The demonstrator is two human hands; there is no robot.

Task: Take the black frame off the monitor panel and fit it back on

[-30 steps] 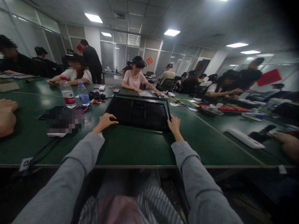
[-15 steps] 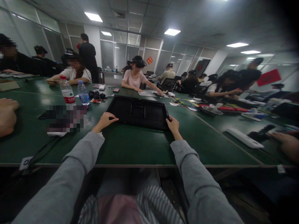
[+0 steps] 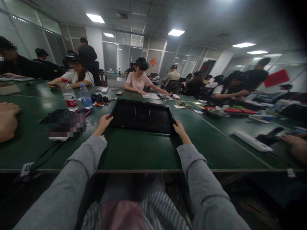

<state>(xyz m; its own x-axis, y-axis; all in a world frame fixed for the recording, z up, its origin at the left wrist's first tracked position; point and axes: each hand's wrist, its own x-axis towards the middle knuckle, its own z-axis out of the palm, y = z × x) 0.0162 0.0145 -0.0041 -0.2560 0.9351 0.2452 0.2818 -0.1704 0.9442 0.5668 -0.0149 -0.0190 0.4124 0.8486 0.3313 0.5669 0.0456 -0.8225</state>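
Observation:
A shallow black rectangular tray point(image 3: 122, 116) with a raised rim lies in front of me on the green table point(image 3: 141, 153). Two thin upright lines show near its middle. My left hand point(image 3: 103, 124) grips its left side by the near corner, thumb along the rim. At the opposite end my right hand point(image 3: 179, 129) is closed around the right edge near the front corner. The fingers under the rim are partly hidden on both sides.
Left of the tray stand a red-capped bottle point(image 3: 69, 97) and a blue-capped bottle point(image 3: 85, 97), with phones nearby. A white power strip point(image 3: 250, 141) lies at right. Other people's hands rest at both table sides; a person in pink point(image 3: 137, 80) sits opposite.
My left hand has shifted from the tray's near corner slightly up and left to its left side. The right hand and the tray's right end have moved a little to the right.

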